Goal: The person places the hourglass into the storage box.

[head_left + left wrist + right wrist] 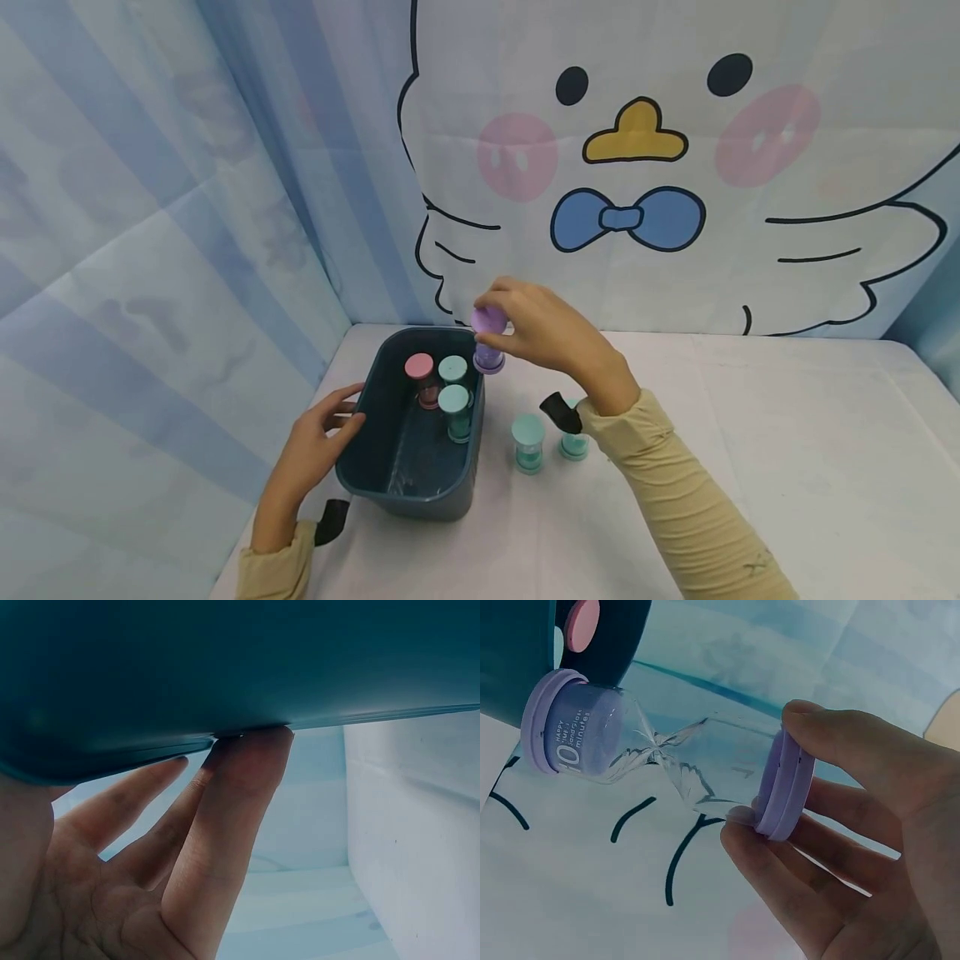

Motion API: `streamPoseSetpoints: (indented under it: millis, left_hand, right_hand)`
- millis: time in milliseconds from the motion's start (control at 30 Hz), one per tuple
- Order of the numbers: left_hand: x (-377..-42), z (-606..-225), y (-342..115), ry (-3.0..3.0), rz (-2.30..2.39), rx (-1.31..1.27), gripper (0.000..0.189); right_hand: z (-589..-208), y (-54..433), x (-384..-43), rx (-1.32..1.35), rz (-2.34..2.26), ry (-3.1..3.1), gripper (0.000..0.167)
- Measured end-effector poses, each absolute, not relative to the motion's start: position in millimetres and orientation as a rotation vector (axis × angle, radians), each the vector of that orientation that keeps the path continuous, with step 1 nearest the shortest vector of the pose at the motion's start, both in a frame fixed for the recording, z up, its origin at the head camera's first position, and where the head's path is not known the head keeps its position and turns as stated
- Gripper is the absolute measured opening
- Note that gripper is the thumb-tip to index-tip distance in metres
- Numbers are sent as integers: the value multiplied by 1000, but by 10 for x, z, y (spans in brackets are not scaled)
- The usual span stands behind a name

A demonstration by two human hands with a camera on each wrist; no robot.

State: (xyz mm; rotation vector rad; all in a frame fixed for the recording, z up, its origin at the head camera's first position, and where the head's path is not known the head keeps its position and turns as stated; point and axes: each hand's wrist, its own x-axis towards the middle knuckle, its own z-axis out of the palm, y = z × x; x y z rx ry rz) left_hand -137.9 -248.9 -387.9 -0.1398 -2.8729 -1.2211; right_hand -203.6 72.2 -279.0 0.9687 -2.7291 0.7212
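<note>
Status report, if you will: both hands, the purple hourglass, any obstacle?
Left hand touching bin. Right hand pinching purple hourglass by upper cap. Hourglass close to bin's right rim; clearance unclear.

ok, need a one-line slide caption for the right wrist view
Right hand grips a purple-capped sandglass by one end, its other end near the dark teal bin.

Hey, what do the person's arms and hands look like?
The left hand and right hand wear no gloves. The tan left sleeve and right sleeve have folded-back cuffs; the right is wrinkled. A small black piece juts out near each wrist.
</note>
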Motion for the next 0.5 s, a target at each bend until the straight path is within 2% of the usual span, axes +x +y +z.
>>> streamPoseSetpoints:
  millis: [500]
  left_hand:
    - [-1380,-3877,-2490,-2883,-1229,-123,50]
  right_hand:
    - [-2849,516,-2080,1028,723,-2668,39]
